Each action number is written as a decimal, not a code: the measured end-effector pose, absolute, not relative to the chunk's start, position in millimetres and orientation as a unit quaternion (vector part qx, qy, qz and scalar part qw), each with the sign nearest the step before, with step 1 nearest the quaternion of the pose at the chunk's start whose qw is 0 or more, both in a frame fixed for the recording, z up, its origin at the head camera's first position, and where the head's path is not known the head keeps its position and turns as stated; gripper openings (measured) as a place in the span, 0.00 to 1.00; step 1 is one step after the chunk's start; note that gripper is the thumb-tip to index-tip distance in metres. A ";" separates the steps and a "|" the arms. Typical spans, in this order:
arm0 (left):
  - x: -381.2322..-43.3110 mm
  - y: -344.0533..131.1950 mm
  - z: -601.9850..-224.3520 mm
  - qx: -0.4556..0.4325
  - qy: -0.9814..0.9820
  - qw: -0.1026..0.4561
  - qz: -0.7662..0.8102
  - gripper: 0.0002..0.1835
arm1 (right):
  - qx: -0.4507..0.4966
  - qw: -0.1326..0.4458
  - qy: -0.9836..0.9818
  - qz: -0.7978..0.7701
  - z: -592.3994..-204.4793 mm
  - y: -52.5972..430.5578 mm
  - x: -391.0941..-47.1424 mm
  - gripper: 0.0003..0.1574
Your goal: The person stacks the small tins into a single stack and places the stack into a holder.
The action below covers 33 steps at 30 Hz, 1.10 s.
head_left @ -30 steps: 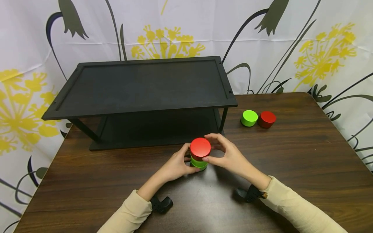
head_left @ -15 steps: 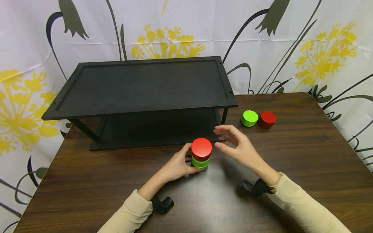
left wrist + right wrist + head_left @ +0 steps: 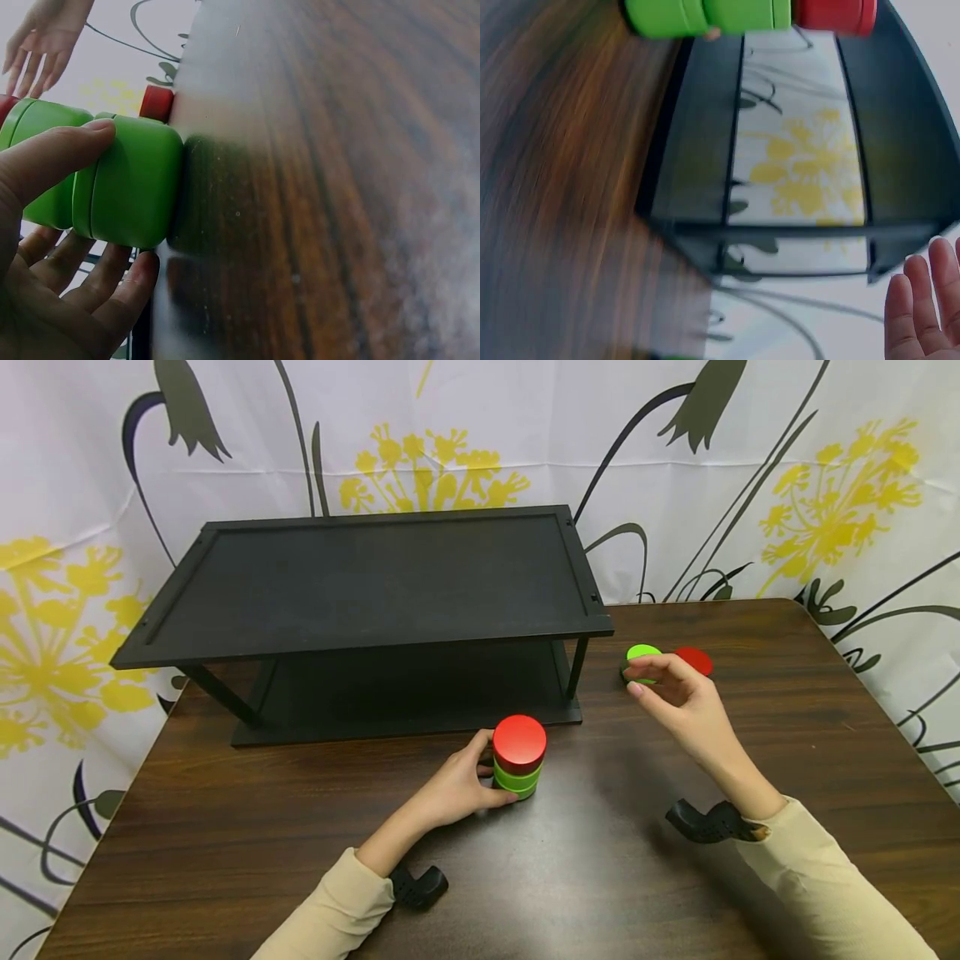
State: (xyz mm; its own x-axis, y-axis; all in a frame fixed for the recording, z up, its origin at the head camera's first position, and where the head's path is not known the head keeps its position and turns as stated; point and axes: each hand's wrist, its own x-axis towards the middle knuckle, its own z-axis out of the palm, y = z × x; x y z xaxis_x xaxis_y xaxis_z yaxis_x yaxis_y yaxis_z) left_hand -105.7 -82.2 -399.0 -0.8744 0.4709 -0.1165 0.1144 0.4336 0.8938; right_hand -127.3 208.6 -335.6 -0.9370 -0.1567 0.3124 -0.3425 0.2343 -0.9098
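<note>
In the head view a stack of small round lidded jars stands in front of the shelf. A red jar (image 3: pixel 519 740) sits on top, and two green jars (image 3: pixel 135 180) are below it. My left hand (image 3: pixel 456 785) holds the stack from the left, thumb on the near side and fingers round the far side at the green jars. My right hand (image 3: pixel 688 706) is held over the table with nothing in it, fingers loosely bent. It overlaps another green jar (image 3: pixel 642 651), beside which a second red jar (image 3: pixel 695 660) stands; both are partly hidden behind the hand.
A black two-level shelf (image 3: pixel 382 585) stands at the back left of the dark wooden table (image 3: pixel 225 843). Its right front post (image 3: pixel 577 668) rises close behind the stack. A white cloth (image 3: pixel 480 410) with flower prints hangs behind the table.
My right hand has let go of the stack and moved right, towards the other two jars. The left hand has stayed at the stack, which stands as before.
</note>
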 end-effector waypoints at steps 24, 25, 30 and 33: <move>-104.8 -81.9 -398.8 0.174 0.833 0.175 0.495 0.39 | 0.018 0.117 -0.878 0.463 -370.4 293.7 -167.3 0.24; -104.7 -82.0 -398.6 0.174 0.833 0.175 0.495 0.38 | 0.014 0.116 -0.880 0.460 -371.6 295.8 -168.6 0.24; -104.9 -82.2 -399.0 0.173 0.833 0.176 0.496 0.39 | -0.007 0.105 -0.884 0.456 -376.5 306.2 -173.2 0.24; -104.8 -82.1 -398.6 0.174 0.832 0.175 0.497 0.39 | -0.022 0.091 -0.889 0.449 -380.0 310.6 -176.0 0.28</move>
